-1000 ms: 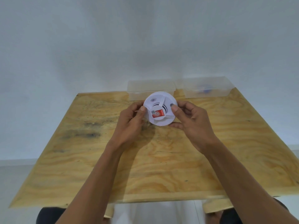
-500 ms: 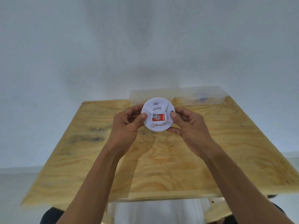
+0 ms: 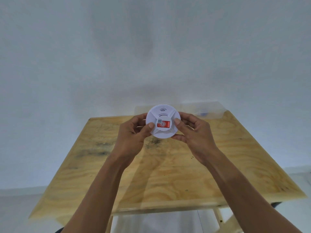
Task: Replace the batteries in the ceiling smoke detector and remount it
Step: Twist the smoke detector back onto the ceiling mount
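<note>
Held up over the far half of the worktop [image 3: 168,174], clear of its surface: a round white smoke detector [image 3: 162,121], face turned to the camera; gripped from both sides; left hand [image 3: 133,133] curled round the left rim, thumb laid across the face near the lower left; right hand [image 3: 195,132] curled round the right rim, thumb pressed on the face at the right, fingers [image 3: 178,137] wrapped beneath the lower right edge; both sets of fingers closed on the detector, neither spread wide.

Was bare plywood below the hands, with dark smudges at the left and just under the detector; near edge and both side edges of the worktop in full view, with open surface on the left, on the right and toward the near edge; pale wall behind and above, plain and unbroken; light floor showing past the left and right edges.

Stood along the far edge, just behind the detector: 2 clear plastic boxes [image 3: 208,110] side by side, the right one holding something small and blue, too blurred to name.

Seen on the detector's face: 2 sets of curved arc marks near the top; a red rectangular label [image 3: 163,124] at the centre bearing a white circular emblem; a small grey square sticker at its upper left; no lettering sharp enough to read.
</note>
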